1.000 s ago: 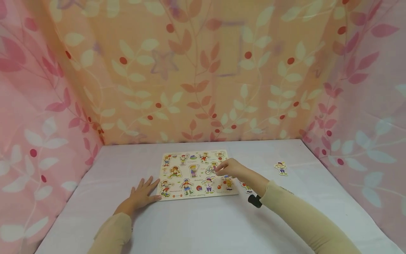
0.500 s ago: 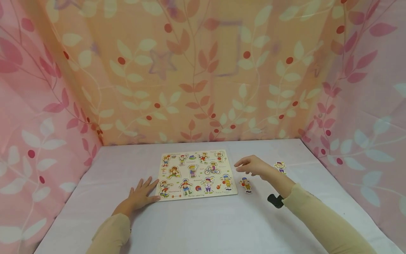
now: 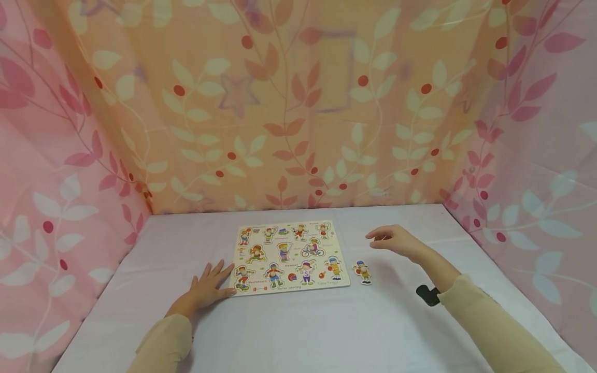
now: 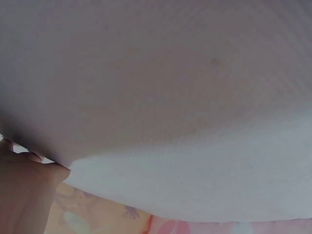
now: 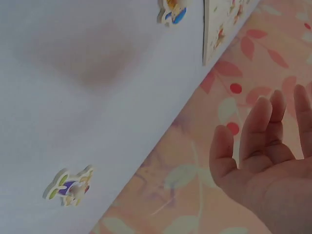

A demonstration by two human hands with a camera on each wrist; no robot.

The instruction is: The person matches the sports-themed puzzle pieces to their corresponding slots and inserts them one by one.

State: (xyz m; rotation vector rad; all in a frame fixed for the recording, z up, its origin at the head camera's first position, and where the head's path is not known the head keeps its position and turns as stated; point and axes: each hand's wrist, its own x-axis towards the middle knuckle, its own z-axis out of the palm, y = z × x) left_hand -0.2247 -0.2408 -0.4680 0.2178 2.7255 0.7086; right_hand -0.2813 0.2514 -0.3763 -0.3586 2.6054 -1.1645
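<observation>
A flat puzzle board printed with figures playing sports lies mid-table. My left hand rests on the table with spread fingers, fingertips at the board's left edge; the left wrist view catches only part of this hand. Right of the board, my right hand hovers above the table with loosely bent fingers and nothing in them. Just beside the board lies a loose puzzle piece, a blue-capped figure. Another piece, a figure in purple trousers, shows in the right wrist view; the right arm hides it from the head view.
A white cloth covers the table. Floral curtains stand behind it and at both sides. A black wrist device hangs below my right wrist.
My right hand has moved right, from above the cyclist figure on the board to beyond the blue-capped piece, uncovering that piece. My left hand has stayed at the board's edge.
</observation>
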